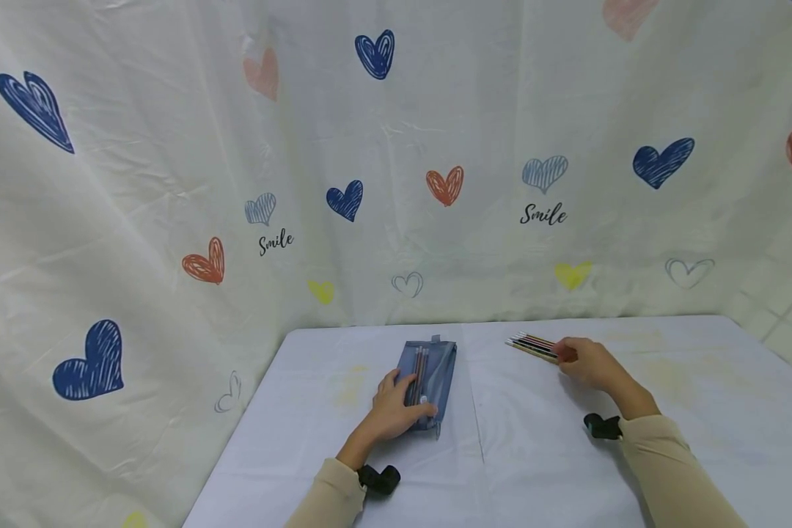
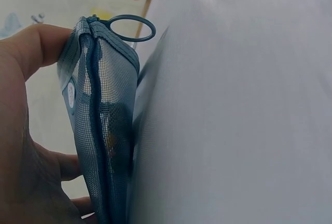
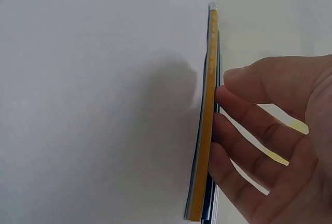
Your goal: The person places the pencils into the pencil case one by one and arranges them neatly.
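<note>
On the white table, a blue mesh pencil case [image 1: 444, 374] lies under my left hand [image 1: 396, 411]. The hand's thumb and fingers are spread over its upper face. Several slim pencils [image 1: 420, 363] show at the case; whether they lie inside or on top I cannot tell. Its zip and ring pull [image 2: 132, 28] appear in the left wrist view. To the right, my right hand [image 1: 587, 363] touches the near end of a row of pencils [image 1: 531, 345] on the table. In the right wrist view, its fingertips rest against the pencils, a yellow one [image 3: 207, 115] outermost, with the thumb apart from them.
A pale curtain [image 1: 475, 110] printed with hearts and "Smile" hangs right behind the table's far edge. White cloth [image 1: 482, 477] covers the table. Each wrist carries a small black camera, such as the left one [image 1: 379, 479].
</note>
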Demonstrator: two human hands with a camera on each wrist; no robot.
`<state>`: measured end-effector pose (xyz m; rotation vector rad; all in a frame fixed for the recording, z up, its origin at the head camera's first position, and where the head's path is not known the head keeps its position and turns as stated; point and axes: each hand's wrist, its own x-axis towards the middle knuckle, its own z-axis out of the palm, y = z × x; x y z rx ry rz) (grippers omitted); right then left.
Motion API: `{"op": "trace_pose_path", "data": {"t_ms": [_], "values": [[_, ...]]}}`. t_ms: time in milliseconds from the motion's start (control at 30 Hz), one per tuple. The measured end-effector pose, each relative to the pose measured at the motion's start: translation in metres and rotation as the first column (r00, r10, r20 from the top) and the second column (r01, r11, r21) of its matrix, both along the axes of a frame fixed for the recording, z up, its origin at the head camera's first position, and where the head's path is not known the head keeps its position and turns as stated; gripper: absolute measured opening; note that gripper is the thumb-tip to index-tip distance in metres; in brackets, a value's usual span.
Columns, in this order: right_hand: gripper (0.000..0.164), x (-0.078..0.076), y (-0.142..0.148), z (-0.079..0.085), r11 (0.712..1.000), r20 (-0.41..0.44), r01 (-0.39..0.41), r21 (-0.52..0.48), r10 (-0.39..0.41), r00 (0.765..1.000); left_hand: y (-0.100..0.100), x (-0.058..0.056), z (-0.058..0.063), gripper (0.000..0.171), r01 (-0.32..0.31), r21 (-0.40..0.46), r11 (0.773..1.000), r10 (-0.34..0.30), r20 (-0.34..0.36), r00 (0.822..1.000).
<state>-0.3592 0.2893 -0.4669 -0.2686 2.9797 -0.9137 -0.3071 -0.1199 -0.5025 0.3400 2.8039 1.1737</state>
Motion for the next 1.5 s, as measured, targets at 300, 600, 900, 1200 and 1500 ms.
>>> {"op": "trace_pose_path", "data": {"t_ms": [300,600,900,1200,1500], "values": [[0.027,-0.001,-0.004,-0.007,0.999,0.003,-0.051,0.01,0.051,0.999,-0.001,0.0,0.0,0.086,0.003,0.017,1.0,-0.003,0.001,1.0],[0.025,0.002,-0.008,-0.008,0.995,0.013,-0.091,0.039,0.091,0.996,0.001,0.001,0.001,0.085,-0.002,0.022,1.0,0.002,0.01,1.0],[0.026,0.003,-0.012,-0.007,0.993,0.025,-0.094,0.067,0.093,0.995,0.002,0.006,0.007,0.084,-0.007,0.022,1.0,0.007,0.009,1.0],[0.027,0.002,-0.016,-0.006,0.995,0.035,-0.07,0.066,0.068,0.997,0.002,0.004,0.004,0.084,-0.008,0.015,1.0,0.008,0.005,1.0],[0.029,0.005,-0.021,-0.004,0.998,0.036,-0.063,0.013,0.062,0.997,0.001,0.003,0.001,0.085,-0.011,-0.005,1.0,0.011,0.005,1.0]]}}
